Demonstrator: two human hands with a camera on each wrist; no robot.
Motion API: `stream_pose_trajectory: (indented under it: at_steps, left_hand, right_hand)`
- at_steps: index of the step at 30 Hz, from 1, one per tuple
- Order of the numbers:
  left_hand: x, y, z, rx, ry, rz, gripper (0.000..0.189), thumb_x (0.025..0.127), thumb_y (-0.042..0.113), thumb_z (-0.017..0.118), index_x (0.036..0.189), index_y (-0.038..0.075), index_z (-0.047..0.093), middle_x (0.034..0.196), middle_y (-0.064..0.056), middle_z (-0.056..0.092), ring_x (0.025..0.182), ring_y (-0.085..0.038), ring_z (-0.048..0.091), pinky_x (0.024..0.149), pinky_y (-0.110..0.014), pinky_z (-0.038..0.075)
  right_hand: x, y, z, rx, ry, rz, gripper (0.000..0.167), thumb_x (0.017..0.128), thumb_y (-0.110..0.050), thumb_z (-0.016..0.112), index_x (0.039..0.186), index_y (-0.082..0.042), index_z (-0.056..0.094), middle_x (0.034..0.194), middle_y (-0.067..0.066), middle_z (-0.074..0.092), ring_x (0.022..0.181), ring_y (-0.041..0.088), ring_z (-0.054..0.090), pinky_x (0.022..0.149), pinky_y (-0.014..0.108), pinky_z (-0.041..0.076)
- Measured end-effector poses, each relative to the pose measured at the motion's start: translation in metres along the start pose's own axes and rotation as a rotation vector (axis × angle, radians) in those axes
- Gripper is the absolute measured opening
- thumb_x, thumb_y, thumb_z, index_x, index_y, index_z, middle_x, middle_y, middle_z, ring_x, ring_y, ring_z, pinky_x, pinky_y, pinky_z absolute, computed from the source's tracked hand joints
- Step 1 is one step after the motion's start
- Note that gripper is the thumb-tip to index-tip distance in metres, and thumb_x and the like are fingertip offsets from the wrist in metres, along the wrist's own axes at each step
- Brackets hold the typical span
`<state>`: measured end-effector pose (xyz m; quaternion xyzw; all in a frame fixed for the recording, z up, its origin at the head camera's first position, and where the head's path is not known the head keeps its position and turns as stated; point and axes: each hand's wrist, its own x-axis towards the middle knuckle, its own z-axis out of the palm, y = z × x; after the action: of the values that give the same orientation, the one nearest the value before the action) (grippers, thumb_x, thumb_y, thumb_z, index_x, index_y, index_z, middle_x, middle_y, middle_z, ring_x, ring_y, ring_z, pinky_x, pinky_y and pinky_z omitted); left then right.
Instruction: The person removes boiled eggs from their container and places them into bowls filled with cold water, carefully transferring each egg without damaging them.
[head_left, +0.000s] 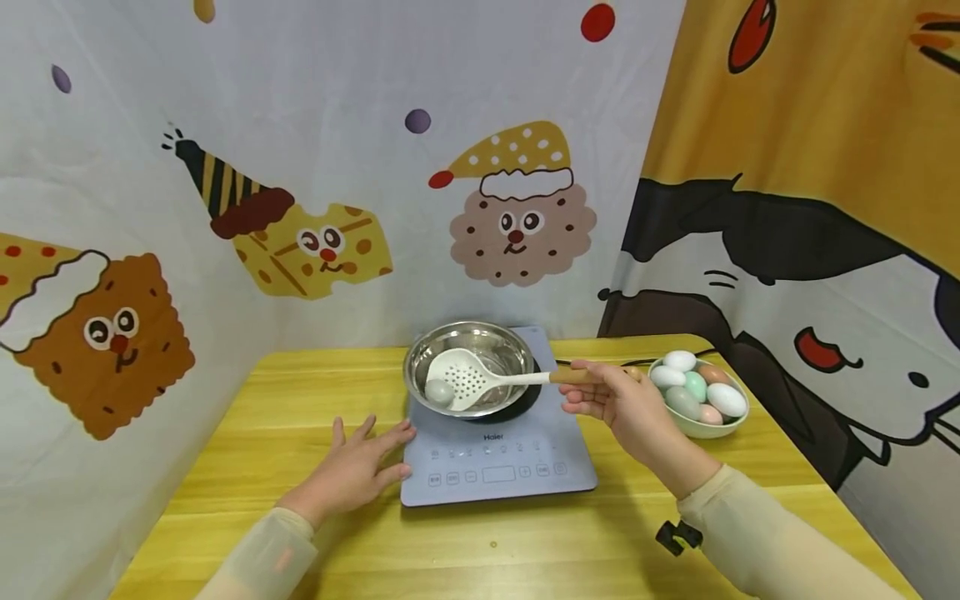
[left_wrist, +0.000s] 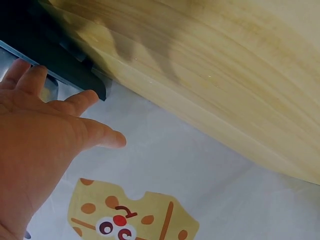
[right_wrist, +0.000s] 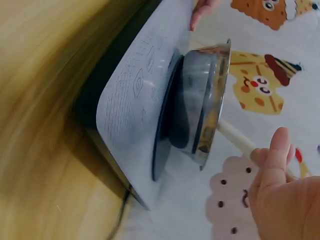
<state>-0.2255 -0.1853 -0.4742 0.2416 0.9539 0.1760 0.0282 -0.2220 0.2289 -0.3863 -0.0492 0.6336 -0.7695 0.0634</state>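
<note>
My right hand (head_left: 633, 412) pinches the wooden handle of a white skimmer (head_left: 471, 377), thumb and fingers around it. On the skimmer's perforated head, at its left side, sits a grey-green egg (head_left: 439, 392). Both are over a shiny metal bowl (head_left: 517, 354), which stands on a light induction cooktop (head_left: 457, 492). The right wrist view shows the bowl (right_wrist: 197, 95) from the side, with the skimmer's shaft (right_wrist: 235, 137) reaching past its rim. With fingers spread, my left hand (head_left: 351, 468) is at the cooktop's left edge, fingertips against or just beside it.
To the right, a pale bowl (head_left: 705, 431) holds several white, green, brown and pink eggs. A black cord (head_left: 637, 362) runs behind it. The wooden table (head_left: 285, 417) ends at a cartoon-printed cloth (head_left: 337, 125) on the back and sides.
</note>
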Motion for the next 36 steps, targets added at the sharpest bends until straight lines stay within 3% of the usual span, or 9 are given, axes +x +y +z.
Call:
stream_pose_trajectory:
  at_steps: [4, 10, 14, 20, 24, 27, 31, 36]
  left_hand:
    - [0.0, 0.001, 0.001, 0.003, -0.005, -0.001, 0.061, 0.103, 0.049, 0.066, 0.157, 0.021, 0.055, 0.168, -0.003, 0.048, 0.152, -0.064, 0.033, 0.115, -0.091, -0.005]
    - [0.002, 0.004, 0.004, -0.018, -0.007, 0.007, 0.061, 0.104, 0.047, 0.066, 0.158, 0.021, 0.055, 0.169, -0.004, 0.047, 0.152, -0.065, 0.032, 0.116, -0.091, -0.005]
    - [0.003, 0.005, 0.004, -0.024, 0.005, 0.013, 0.06, 0.104, 0.045, 0.066, 0.157, 0.02, 0.055, 0.168, -0.004, 0.048, 0.152, -0.064, 0.033, 0.116, -0.091, -0.005]
    - [0.0, 0.001, 0.002, -0.025, 0.03, 0.024, 0.06, 0.104, 0.045, 0.066, 0.157, 0.02, 0.055, 0.167, -0.003, 0.05, 0.151, -0.064, 0.035, 0.115, -0.092, -0.002]
    - [0.0, 0.0, 0.001, -0.027, 0.046, 0.033, 0.059, 0.104, 0.046, 0.066, 0.156, 0.02, 0.057, 0.166, -0.002, 0.051, 0.15, -0.064, 0.036, 0.114, -0.093, 0.0]
    - [0.0, 0.001, 0.003, -0.043, 0.043, 0.033, 0.058, 0.104, 0.046, 0.067, 0.155, 0.021, 0.057, 0.165, -0.002, 0.051, 0.15, -0.065, 0.036, 0.114, -0.094, 0.001]
    - [-0.002, -0.001, 0.001, -0.054, 0.039, 0.019, 0.059, 0.104, 0.048, 0.066, 0.156, 0.02, 0.057, 0.166, -0.004, 0.05, 0.15, -0.066, 0.034, 0.113, -0.094, 0.001]
    - [0.001, 0.004, 0.001, -0.069, 0.021, 0.022, 0.061, 0.104, 0.048, 0.066, 0.157, 0.02, 0.056, 0.167, -0.004, 0.048, 0.151, -0.066, 0.033, 0.113, -0.094, 0.001]
  right_hand:
    - [0.004, 0.003, -0.008, 0.108, 0.019, 0.066, 0.037, 0.116, -0.021, 0.039, 0.13, -0.003, 0.068, 0.119, 0.012, 0.082, 0.097, 0.019, 0.08, 0.093, 0.033, 0.066]
    - [-0.007, -0.008, -0.019, 0.203, 0.049, 0.046, 0.038, 0.116, -0.02, 0.037, 0.12, -0.008, 0.074, 0.116, 0.012, 0.082, 0.098, 0.021, 0.08, 0.094, 0.034, 0.066]
    - [-0.028, -0.026, -0.035, 0.251, 0.049, -0.023, 0.035, 0.117, -0.021, 0.041, 0.123, -0.006, 0.072, 0.12, 0.014, 0.081, 0.102, 0.024, 0.08, 0.095, 0.036, 0.065]
    - [-0.074, -0.051, -0.077, 0.309, 0.077, -0.113, 0.038, 0.117, -0.018, 0.041, 0.125, 0.001, 0.074, 0.122, 0.018, 0.08, 0.105, 0.03, 0.081, 0.093, 0.041, 0.066]
    - [-0.109, -0.061, -0.114, 0.307, 0.177, -0.17, 0.041, 0.117, -0.015, 0.039, 0.123, 0.003, 0.075, 0.119, 0.02, 0.08, 0.103, 0.033, 0.082, 0.088, 0.044, 0.067]
    - [-0.134, -0.065, -0.139, 0.228, 0.313, -0.231, 0.04, 0.117, -0.017, 0.04, 0.12, -0.001, 0.077, 0.113, 0.016, 0.082, 0.098, 0.03, 0.083, 0.081, 0.041, 0.068]
    - [-0.152, -0.071, -0.16, 0.12, 0.496, -0.289, 0.033, 0.116, -0.02, 0.045, 0.117, -0.008, 0.076, 0.107, 0.007, 0.083, 0.089, 0.022, 0.084, 0.071, 0.036, 0.068]
    - [-0.17, -0.076, -0.175, 0.18, 0.611, -0.364, 0.027, 0.114, -0.018, 0.051, 0.113, -0.006, 0.075, 0.102, 0.008, 0.084, 0.082, 0.021, 0.084, 0.065, 0.036, 0.068]
